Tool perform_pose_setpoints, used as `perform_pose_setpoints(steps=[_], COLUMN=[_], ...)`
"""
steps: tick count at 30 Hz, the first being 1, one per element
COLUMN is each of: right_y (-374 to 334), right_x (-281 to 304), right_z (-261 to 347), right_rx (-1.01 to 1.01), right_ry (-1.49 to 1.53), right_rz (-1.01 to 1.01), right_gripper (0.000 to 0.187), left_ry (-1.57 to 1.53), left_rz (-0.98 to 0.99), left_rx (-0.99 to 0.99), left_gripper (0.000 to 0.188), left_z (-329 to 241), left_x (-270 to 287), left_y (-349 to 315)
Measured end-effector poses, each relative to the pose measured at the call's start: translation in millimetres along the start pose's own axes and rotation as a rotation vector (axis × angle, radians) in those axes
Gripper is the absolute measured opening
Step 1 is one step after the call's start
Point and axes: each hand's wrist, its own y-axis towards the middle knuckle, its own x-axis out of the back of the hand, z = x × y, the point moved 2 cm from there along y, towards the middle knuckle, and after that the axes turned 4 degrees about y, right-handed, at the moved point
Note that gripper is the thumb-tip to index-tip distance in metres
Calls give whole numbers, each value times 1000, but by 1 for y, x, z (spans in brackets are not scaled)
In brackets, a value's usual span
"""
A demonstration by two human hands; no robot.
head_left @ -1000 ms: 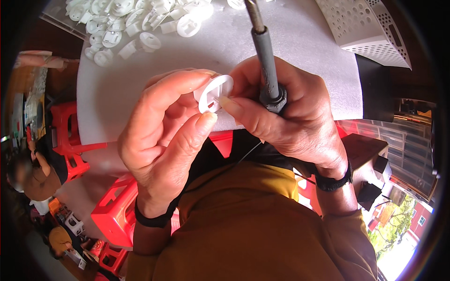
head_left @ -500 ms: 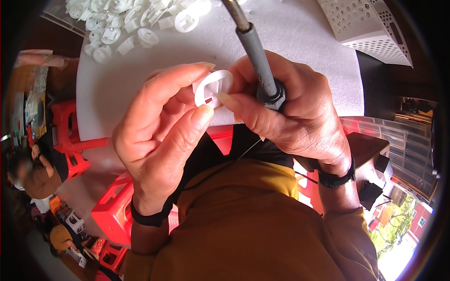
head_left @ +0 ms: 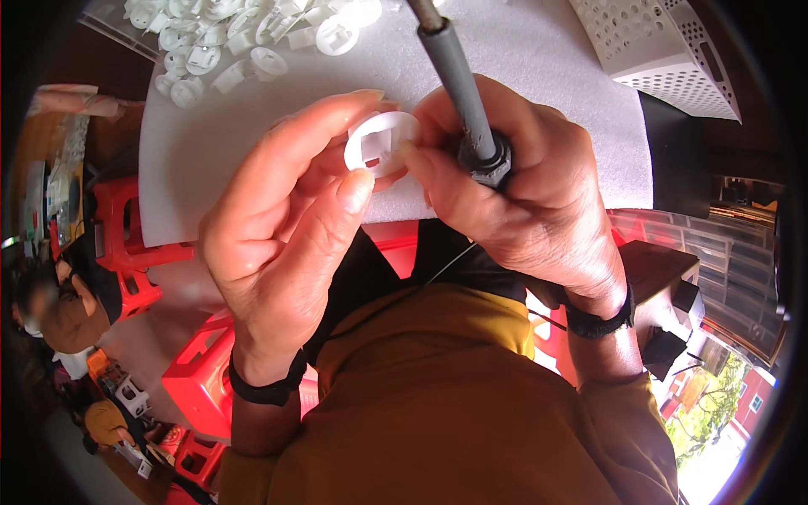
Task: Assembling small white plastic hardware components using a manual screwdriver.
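My left hand (head_left: 286, 215) is closed on a small white round plastic part (head_left: 360, 145), gripping its near rim with the thumb and its far side with the fingers. The part is ring-shaped, with a boxy frame inside and a small reddish spot near its lower edge. My right hand (head_left: 526, 177) is closed around a soldering iron (head_left: 461, 88), whose grey barrel and nut stick up toward the far side; its handle is mostly hidden in the palm. The right thumb and forefinger also touch the part's right edge. What these fingertips pinch there is hidden.
Many similar white parts (head_left: 252, 63) lie heaped at the far left of the foam-covered table (head_left: 547, 50). A white perforated holder (head_left: 665, 59) stands far right. Red stools (head_left: 198, 370) are at the lower left, and other people (head_left: 71, 316) sit beyond them.
Both hands have moved slightly up and away with the white part, which has tilted a little. The soldering iron has shifted slightly too. Both hands keep their hold.
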Motion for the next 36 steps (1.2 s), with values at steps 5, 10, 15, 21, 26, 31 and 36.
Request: perform_pose_setpoints(steps=[5, 10, 15, 21, 26, 31, 36], right_y=[-2, 0, 1, 2, 4, 2, -1], right_x=[-3, -8, -7, -6, -6, -8, -13], right_z=[-6, -9, -12, -14, -8, -5, -5], right_rx=[157, 212, 215, 211, 211, 226, 170], right_ry=[-185, -242, -244, -253, -305, -288, -282], right_rz=[-77, -92, -98, -80, -49, -12, 28], right_gripper=[12, 13, 14, 16, 21, 23, 25], left_ry=[300, 389, 597, 506, 322, 257, 413], left_rz=[20, -11, -21, -9, -7, -18, 45], left_rx=[80, 25, -81, -41, 33, 73, 73], left_gripper=[34, 34, 32, 29, 26, 24, 22], left_z=[-2, 4, 3, 7, 13, 8, 7], left_x=[-2, -4, -4, -5, -2, 0, 6], left_y=[3, 6, 10, 13, 13, 11, 11])
